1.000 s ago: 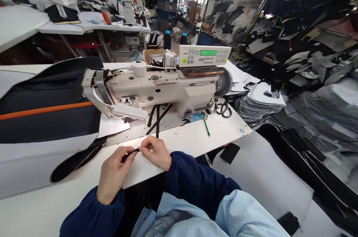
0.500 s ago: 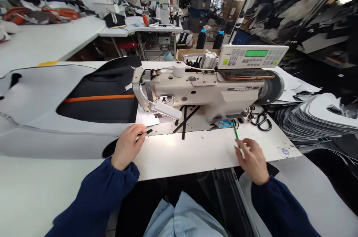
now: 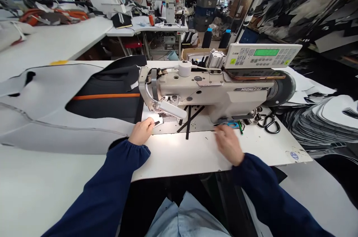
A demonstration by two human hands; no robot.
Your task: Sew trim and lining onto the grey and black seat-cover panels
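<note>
My left hand [image 3: 142, 131] is closed in a pinch on a short black strip [image 3: 157, 122], holding it just in front of the needle area of a beige sewing machine [image 3: 207, 91]. My right hand [image 3: 228, 143] is blurred by motion over the white table [image 3: 195, 155], close to a blue tool [image 3: 232, 124] and a green pencil [image 3: 239, 127] at the machine's base. Its fingers are smeared. Two crossed black strips [image 3: 188, 117] lie on the machine bed between my hands.
Large grey and black panels with an orange stripe [image 3: 106, 96] lie to the left. Black scissors [image 3: 270, 123] rest right of the machine. A control panel [image 3: 263, 56] sits on top. Stacked cut pieces [image 3: 321, 117] pile at the right. Other worktables stand behind.
My left hand carried the black strip forward to the needle area. My right hand let go of it, swung out to the pencil, then moved back left toward the machine base.
</note>
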